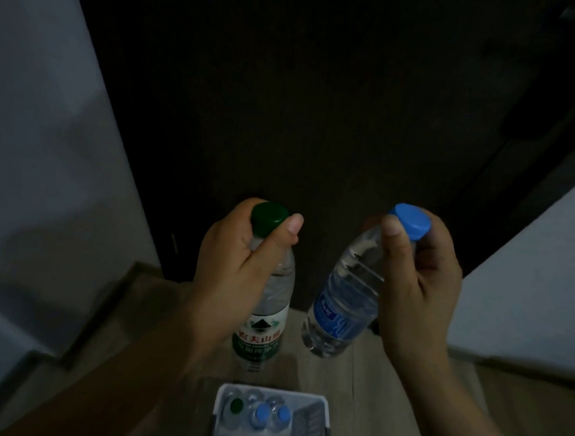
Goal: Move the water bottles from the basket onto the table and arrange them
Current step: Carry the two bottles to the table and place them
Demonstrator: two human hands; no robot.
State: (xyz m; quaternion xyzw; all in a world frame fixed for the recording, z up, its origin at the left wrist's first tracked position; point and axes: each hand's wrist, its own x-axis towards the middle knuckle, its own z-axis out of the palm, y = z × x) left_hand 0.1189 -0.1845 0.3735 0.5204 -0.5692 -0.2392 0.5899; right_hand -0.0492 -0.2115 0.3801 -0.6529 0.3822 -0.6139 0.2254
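Both hands are raised side by side, each closed around the neck of a water bottle. The left hand point(241, 268) wraps its fingers round the neck of a green-capped bottle point(270, 312), thumb lying against the cap's edge. That bottle hangs nearly upright and carries a white and green label with red characters. The right hand point(419, 273) pinches a blue-capped bottle point(345, 302) just under its cap, thumb in front and fingers behind. This bottle tilts, its base swinging in toward the left hand. The two bottles are near each other but apart. Both are clear ribbed plastic filled with water, and the tilted one wears a blue wrapper.

Below the hands and closer to the person sits a white plastic basket point(272, 389) with slatted walls, resting on a pale plank floor point(363, 402). Three more bottles stand upright in its left part, seen from above: one with a green cap point(236, 405) and two with blue caps point(262, 414) point(283, 414). The rest of the basket is cut off by the frame edge.

Beyond the hands spreads a broad dark surface point(316, 120) with faint wood grain; in this dim light it cannot be told whether it is the bench. A pale flat panel point(51, 174) rises outside the left hand, and another pale block point(524, 277) sits outside the right hand.
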